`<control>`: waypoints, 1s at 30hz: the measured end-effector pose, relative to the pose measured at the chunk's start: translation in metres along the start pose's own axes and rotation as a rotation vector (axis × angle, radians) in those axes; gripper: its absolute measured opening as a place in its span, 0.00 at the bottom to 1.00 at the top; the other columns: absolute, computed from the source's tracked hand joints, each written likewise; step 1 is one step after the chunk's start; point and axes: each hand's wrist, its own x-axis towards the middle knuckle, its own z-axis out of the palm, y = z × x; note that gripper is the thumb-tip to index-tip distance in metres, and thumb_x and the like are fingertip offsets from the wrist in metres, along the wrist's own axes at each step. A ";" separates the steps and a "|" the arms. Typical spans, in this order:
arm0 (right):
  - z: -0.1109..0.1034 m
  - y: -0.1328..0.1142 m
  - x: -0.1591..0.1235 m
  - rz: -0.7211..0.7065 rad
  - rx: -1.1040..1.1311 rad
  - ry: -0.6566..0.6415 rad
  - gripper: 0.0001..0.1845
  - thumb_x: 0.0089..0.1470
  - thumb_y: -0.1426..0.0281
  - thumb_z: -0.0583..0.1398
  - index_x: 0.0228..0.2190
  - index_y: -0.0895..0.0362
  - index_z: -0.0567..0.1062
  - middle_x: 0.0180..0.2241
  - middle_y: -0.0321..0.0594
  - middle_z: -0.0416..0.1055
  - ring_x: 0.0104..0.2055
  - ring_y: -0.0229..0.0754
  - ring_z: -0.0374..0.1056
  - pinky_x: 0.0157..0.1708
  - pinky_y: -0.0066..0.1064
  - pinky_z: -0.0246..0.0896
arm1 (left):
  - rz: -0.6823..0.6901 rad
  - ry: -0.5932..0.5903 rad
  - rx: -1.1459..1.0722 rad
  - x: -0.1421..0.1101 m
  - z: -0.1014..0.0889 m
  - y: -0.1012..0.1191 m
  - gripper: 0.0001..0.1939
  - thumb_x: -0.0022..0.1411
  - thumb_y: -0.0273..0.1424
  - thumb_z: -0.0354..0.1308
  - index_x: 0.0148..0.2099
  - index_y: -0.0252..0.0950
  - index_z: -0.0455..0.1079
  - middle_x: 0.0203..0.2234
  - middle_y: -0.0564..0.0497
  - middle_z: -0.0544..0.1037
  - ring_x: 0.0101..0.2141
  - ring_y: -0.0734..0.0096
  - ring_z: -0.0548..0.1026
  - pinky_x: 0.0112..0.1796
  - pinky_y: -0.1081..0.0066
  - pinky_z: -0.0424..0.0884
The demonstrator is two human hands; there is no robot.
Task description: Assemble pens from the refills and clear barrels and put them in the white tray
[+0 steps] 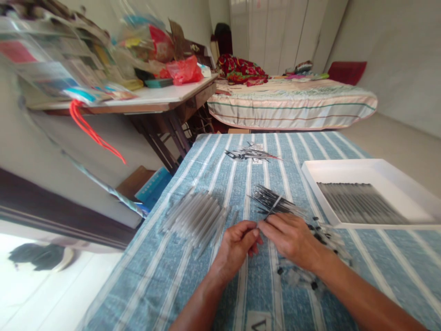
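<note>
My left hand [237, 241] and my right hand [292, 236] meet low over the striped cloth, fingers pinched together. Between them is a slim grey pen barrel [275, 202], which slants up and to the right out of the fingertips; its lower end is hidden. Just beyond my right hand lies a bunch of thin dark pen refills [267, 195]. To the left of my left hand spreads a pile of grey translucent pen barrels [196, 216]. Small clear and black pen parts [322, 236] are scattered beside and partly under my right forearm.
A white tray [396, 184] at the right holds a row of grey pens [358, 202]. More thin dark pieces [253, 154] lie at the far end of the blue striped cloth [206, 289]. A cluttered desk [165, 99] stands at left; a bed [296, 105] is behind.
</note>
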 end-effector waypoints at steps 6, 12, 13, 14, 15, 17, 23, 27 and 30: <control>-0.010 0.006 -0.002 0.090 0.219 0.276 0.12 0.54 0.81 0.54 0.41 0.62 0.69 0.33 0.44 0.73 0.35 0.38 0.68 0.35 0.28 0.61 | 0.215 0.072 -0.264 -0.005 -0.002 0.004 0.06 0.57 0.30 0.58 0.37 0.32 0.70 0.25 0.52 0.75 0.23 0.75 0.70 0.28 0.72 0.67; 0.001 0.022 -0.004 0.337 0.141 -0.417 0.10 0.55 0.73 0.54 0.27 0.56 0.74 0.26 0.38 0.72 0.31 0.39 0.69 0.30 0.27 0.57 | 0.275 0.079 -0.283 -0.003 -0.005 0.000 0.05 0.59 0.29 0.56 0.37 0.33 0.70 0.27 0.51 0.75 0.23 0.76 0.70 0.28 0.72 0.67; 0.004 0.021 -0.004 0.331 0.118 -0.520 0.10 0.55 0.73 0.54 0.27 0.56 0.75 0.27 0.38 0.72 0.32 0.40 0.69 0.29 0.27 0.56 | 0.263 0.076 -0.285 -0.003 -0.005 0.000 0.05 0.59 0.29 0.56 0.37 0.33 0.70 0.27 0.51 0.75 0.23 0.76 0.70 0.27 0.73 0.66; 0.008 0.019 -0.003 0.320 0.093 -0.590 0.10 0.54 0.74 0.54 0.27 0.56 0.75 0.27 0.39 0.72 0.31 0.40 0.69 0.28 0.27 0.55 | 0.248 0.074 -0.290 -0.003 -0.004 -0.001 0.06 0.59 0.30 0.56 0.37 0.33 0.70 0.26 0.51 0.76 0.22 0.77 0.69 0.26 0.74 0.66; 0.011 0.017 -0.003 0.307 0.069 -0.633 0.11 0.54 0.75 0.53 0.28 0.57 0.75 0.28 0.40 0.73 0.31 0.41 0.70 0.28 0.28 0.55 | 0.231 0.075 -0.296 -0.003 -0.004 -0.001 0.06 0.59 0.30 0.56 0.38 0.33 0.70 0.25 0.51 0.76 0.21 0.77 0.69 0.24 0.74 0.65; 0.017 0.012 -0.003 0.287 0.031 -0.673 0.13 0.53 0.79 0.52 0.29 0.57 0.76 0.29 0.43 0.73 0.31 0.42 0.70 0.28 0.29 0.55 | 0.197 0.081 -0.307 -0.003 -0.003 0.000 0.07 0.59 0.31 0.57 0.38 0.33 0.70 0.24 0.52 0.76 0.19 0.79 0.68 0.22 0.76 0.63; 0.024 0.014 -0.008 0.336 0.027 -0.675 0.14 0.50 0.80 0.51 0.25 0.60 0.75 0.28 0.47 0.73 0.30 0.44 0.69 0.29 0.30 0.57 | 0.109 0.063 -0.282 -0.004 -0.001 0.004 0.08 0.56 0.32 0.58 0.36 0.32 0.70 0.20 0.53 0.75 0.16 0.80 0.65 0.19 0.77 0.60; 0.018 0.017 -0.006 0.417 0.292 -0.446 0.09 0.47 0.79 0.53 0.25 0.59 0.73 0.25 0.40 0.71 0.28 0.39 0.67 0.28 0.26 0.56 | 0.084 0.041 -0.243 -0.006 0.000 0.006 0.09 0.55 0.33 0.59 0.36 0.32 0.70 0.20 0.52 0.75 0.16 0.79 0.65 0.19 0.76 0.61; 0.010 0.014 -0.002 0.548 0.644 -0.270 0.07 0.45 0.79 0.54 0.23 0.59 0.71 0.20 0.34 0.67 0.23 0.33 0.62 0.24 0.23 0.55 | 0.071 0.029 -0.227 -0.006 0.000 0.007 0.09 0.54 0.33 0.60 0.36 0.32 0.70 0.20 0.52 0.75 0.16 0.80 0.65 0.20 0.76 0.62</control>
